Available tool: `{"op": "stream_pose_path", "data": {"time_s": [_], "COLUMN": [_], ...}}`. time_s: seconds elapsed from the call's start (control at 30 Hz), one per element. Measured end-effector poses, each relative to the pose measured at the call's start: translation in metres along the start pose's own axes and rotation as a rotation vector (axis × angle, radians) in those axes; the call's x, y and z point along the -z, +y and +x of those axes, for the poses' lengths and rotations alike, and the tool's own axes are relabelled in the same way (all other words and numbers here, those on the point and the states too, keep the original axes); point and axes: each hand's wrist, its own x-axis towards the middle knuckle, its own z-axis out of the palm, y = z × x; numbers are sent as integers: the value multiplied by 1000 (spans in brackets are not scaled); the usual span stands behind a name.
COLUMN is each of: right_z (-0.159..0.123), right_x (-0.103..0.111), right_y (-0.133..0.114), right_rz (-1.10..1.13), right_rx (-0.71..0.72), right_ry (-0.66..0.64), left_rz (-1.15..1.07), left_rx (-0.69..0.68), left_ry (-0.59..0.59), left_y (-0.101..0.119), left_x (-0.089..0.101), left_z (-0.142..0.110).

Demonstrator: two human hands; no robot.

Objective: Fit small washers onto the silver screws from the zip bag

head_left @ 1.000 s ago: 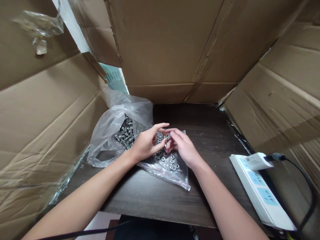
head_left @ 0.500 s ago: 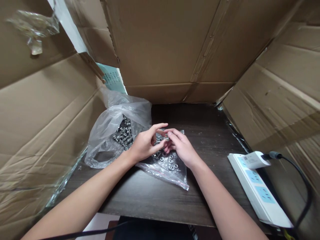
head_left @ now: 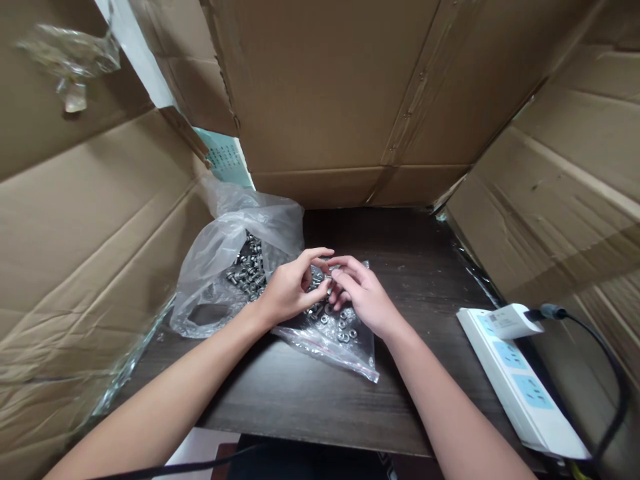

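Observation:
My left hand (head_left: 290, 288) and my right hand (head_left: 364, 293) meet fingertip to fingertip above a clear zip bag (head_left: 345, 363). A small metal bolt (head_left: 328, 277) is pinched between their fingers, mostly covered by them; whether a nut sits on it cannot be made out. Each hand is closed at the fingertips, the left with its index finger arched over the top. Loose nuts (head_left: 343, 327) lie on the bag below. Left of my left hand, many bolts (head_left: 247, 270) lie in an open, crumpled plastic bag (head_left: 200, 267).
The dark wooden table (head_left: 400, 240) is walled by cardboard (head_left: 340, 87) at the back and both sides. On the right lies a white power strip (head_left: 530, 413) with a plugged-in adapter (head_left: 515, 321) and a black cable (head_left: 613, 360). Another cable crosses below the table's front edge.
The right fingertips have shifted slightly left, covering more of the bolt. The left hand has barely moved.

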Motion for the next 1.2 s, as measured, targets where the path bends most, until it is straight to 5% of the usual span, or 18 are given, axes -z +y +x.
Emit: {"op": "stream_pose_path", "data": {"time_s": [0.67, 1.2], "right_z": [-1, 1], "right_x": [1, -1], "right_y": [3, 3], "right_rz": [-87, 23], "right_rx": [123, 34], "right_ry": [55, 51], "left_rz": [4, -16], "left_rx": [41, 60], "left_ry": [-11, 14], "left_y": [-5, -1], "left_x": [0, 2], "left_z": [-1, -2]}}
